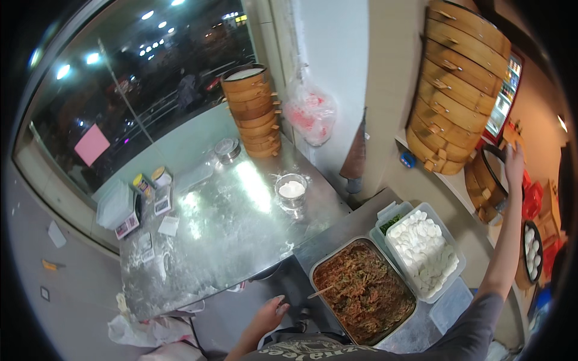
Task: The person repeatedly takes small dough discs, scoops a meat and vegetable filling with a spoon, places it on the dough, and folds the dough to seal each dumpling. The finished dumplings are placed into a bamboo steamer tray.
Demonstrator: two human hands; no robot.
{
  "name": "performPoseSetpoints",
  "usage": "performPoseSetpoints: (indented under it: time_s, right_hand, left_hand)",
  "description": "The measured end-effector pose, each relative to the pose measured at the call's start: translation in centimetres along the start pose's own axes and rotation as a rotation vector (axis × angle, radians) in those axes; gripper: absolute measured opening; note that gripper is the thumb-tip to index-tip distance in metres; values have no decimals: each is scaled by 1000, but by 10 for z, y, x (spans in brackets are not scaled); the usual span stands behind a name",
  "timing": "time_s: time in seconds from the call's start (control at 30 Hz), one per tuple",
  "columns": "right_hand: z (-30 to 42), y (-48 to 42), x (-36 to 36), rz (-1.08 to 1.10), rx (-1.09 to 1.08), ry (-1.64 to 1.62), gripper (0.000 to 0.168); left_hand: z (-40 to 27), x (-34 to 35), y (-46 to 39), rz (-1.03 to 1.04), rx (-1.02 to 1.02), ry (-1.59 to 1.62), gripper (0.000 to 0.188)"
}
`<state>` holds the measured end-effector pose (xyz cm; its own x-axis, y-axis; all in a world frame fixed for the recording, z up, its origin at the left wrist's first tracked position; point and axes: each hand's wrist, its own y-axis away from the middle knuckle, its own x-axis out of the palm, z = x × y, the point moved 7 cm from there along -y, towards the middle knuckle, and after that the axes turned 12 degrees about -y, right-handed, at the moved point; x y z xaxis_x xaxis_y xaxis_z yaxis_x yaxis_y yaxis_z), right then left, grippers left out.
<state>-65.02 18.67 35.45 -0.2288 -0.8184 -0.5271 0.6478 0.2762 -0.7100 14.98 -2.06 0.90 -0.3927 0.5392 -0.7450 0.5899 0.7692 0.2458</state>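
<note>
My right arm reaches far to the upper right, and my right hand (515, 162) is over the rim of a bamboo steamer (487, 185) on the ledge; whether it grips anything there cannot be made out. Low in front of my body, my left hand (271, 312) hangs with its fingers apart and nothing in it. Between the hands lies a metal tray of minced filling (363, 289) with a thin stick or handle (321, 291) in it. Beside the tray, a plastic box of white dough pieces (422, 248) overlaps a tub of chopped greens (391, 223).
A floured steel table (216, 234) stands at left, bearing a bowl of white flour (291, 189) and a steamer stack (253, 113). A taller steamer stack (460, 90) rises on the ledge, near a steamer of white buns (533, 252). A plastic lid (451, 306) lies beside the dough box.
</note>
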Motion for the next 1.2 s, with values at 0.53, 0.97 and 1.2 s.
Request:
performPoseSetpoints:
  time_s: [0.53,0.97,1.2]
  right_hand:
    - [471,211,183,1419,-34,-488,51]
    - [617,157,762,1020,30,-693,37]
    - [696,143,863,876,-92,-540,29]
  left_hand:
    - [112,-142,-47,-49,-38,-234,52]
    - [226,-184,-60,-152,-473,2,47]
    - [259,-257,-45,-413,-815,-20,45]
